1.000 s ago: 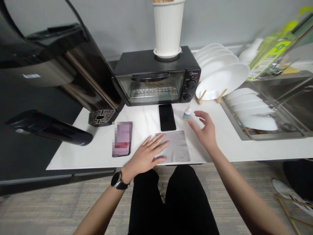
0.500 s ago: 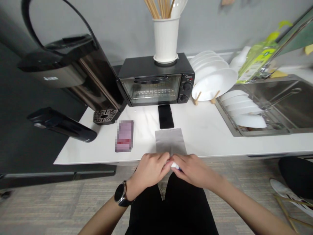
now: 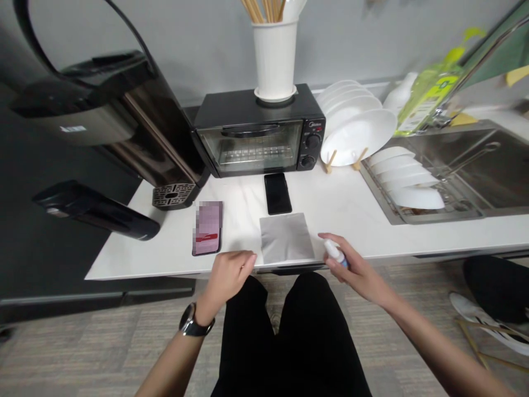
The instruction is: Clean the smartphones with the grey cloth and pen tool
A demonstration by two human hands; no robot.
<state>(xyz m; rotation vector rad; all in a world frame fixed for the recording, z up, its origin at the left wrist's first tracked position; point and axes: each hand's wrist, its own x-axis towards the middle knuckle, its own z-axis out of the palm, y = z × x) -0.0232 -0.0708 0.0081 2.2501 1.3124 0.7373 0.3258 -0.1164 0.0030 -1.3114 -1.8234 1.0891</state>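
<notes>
A small white spray bottle [image 3: 334,251] with a blue lower part is in my right hand [image 3: 354,267], just right of the grey cloth and over the counter's front edge. My left hand [image 3: 230,275] is closed at the front edge, left of the cloth; whether anything is inside its curled fingers is hidden. The square grey cloth [image 3: 286,237] lies flat on the white counter [image 3: 330,204]. Behind it lies a black phone [image 3: 278,193], its screen dark. Farther left rests a phone with a lit pinkish screen [image 3: 208,227].
A toaster oven [image 3: 258,143] carries a white utensil cup [image 3: 275,60]. Left stand a large dark dispenser [image 3: 165,127] and a black bottle-shaped object [image 3: 99,209]. Right are racked plates [image 3: 359,132], bowls [image 3: 407,176] and a sink [image 3: 483,165]. Someone's shoe [image 3: 483,322] shows at the lower right.
My hands have moved apart from over the cloth's near edge. My right hand has carried the small bottle right; my left hand has shifted left. The whole cloth now shows.
</notes>
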